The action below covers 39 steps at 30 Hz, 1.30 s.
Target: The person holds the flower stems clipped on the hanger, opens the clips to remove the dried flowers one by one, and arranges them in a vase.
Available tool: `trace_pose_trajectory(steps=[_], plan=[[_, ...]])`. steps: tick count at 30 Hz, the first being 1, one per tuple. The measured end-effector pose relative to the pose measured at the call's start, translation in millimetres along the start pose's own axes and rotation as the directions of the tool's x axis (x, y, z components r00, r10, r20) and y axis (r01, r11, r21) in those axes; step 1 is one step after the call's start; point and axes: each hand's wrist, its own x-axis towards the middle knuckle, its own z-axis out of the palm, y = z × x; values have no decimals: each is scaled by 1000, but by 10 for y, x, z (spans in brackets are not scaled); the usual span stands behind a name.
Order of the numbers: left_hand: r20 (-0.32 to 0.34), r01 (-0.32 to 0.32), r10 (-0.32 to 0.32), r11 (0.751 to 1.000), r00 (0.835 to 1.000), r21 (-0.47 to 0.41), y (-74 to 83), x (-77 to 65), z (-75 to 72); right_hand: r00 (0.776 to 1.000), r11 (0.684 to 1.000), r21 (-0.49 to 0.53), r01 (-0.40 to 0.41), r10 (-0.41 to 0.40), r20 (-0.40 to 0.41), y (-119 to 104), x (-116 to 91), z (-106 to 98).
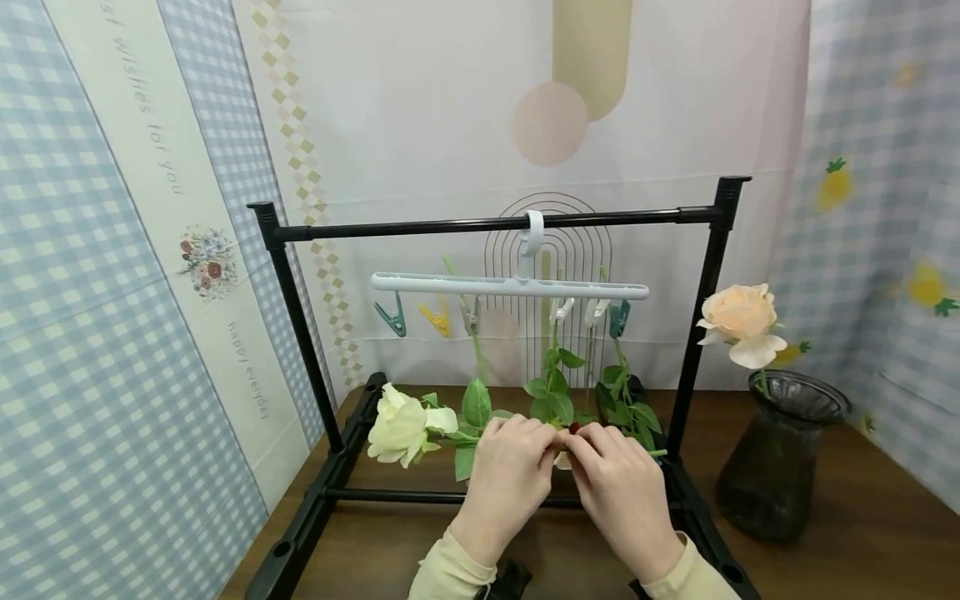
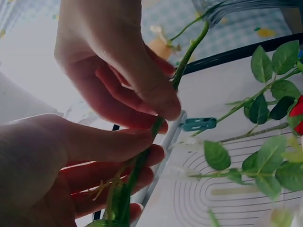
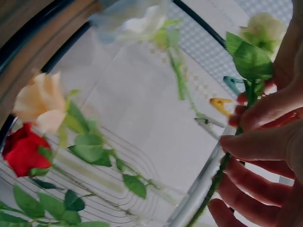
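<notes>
A cream-white rose (image 1: 399, 425) lies roughly level across the front of the rack, its bloom to the left. My left hand (image 1: 510, 462) pinches its green stem (image 2: 135, 172) between thumb and fingers. Close beside it, my right hand (image 1: 621, 487) pinches the stem nearer the cut end, the fingertips of both hands almost meeting. Above the hands, a pale blue clip hanger (image 1: 510, 286) hangs from the black rack bar (image 1: 405, 227). A teal clip (image 1: 392, 317) and a yellow clip (image 1: 435, 317) on it hold nothing.
Other flowers hang head down from the clips, among them a red rose (image 3: 26, 150) and a peach rose (image 3: 40, 101). On the right stands a dark glass vase (image 1: 772, 467) holding another peach rose (image 1: 742, 321). The rack's black feet (image 1: 300, 517) rest on the brown table.
</notes>
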Motion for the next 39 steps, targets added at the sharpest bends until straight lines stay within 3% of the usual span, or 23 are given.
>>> trace_pose_trajectory(steps=[3,5,7,9,10,11,12,13,18,21,23,25,27,29,30,33,36,39], plan=[[-75,0,-4,998,997,-57,126,32,-2,999,1000,-8,12,-12,-37,120,-12,-31],[-185,-67,44,991,982,-120,244,52,-38,997,1000,-9,22,-23,-73,224,-13,-72],[-311,-210,151,964,938,-166,367,70,-71,995,1000,15,18,-16,-99,353,5,-135],[-387,-368,282,914,878,-169,483,81,-72,994,998,61,-5,12,-110,507,49,-230],[-402,-432,338,886,851,-168,526,77,-59,994,996,88,-24,33,-109,578,83,-284],[-389,-470,376,863,841,-183,568,71,-32,993,992,118,-47,59,-103,653,118,-342],[-360,-491,400,846,843,-208,605,64,8,991,986,153,-68,84,-102,728,155,-403],[-316,-491,410,837,855,-242,641,56,56,989,980,181,-86,106,-105,805,191,-464],[-109,-332,315,853,943,-403,766,111,414,968,944,274,-184,222,-116,1167,340,-736],[23,-180,220,847,975,-500,811,209,674,943,926,277,-257,303,-139,1356,409,-846],[158,-18,134,813,978,-582,845,278,841,920,907,280,-315,364,-146,1462,434,-904],[294,157,54,748,954,-645,883,340,1001,896,886,284,-367,418,-147,1557,446,-945],[413,319,-13,658,910,-682,928,393,1151,875,863,305,-403,461,-147,1645,445,-968],[497,431,-52,581,866,-691,990,439,1293,863,855,302,-421,480,-157,1726,429,-975],[526,468,-63,555,848,-688,1026,459,1362,857,855,294,-427,486,-168,1765,414,-970],[590,544,-91,518,803,-660,1145,513,1543,837,852,264,-452,507,-204,1871,341,-919],[635,603,-125,494,762,-627,1260,565,1687,798,825,251,-507,559,-224,1945,242,-827],[664,658,-167,439,729,-612,1353,612,1792,765,792,268,-548,605,-222,1990,143,-726]])
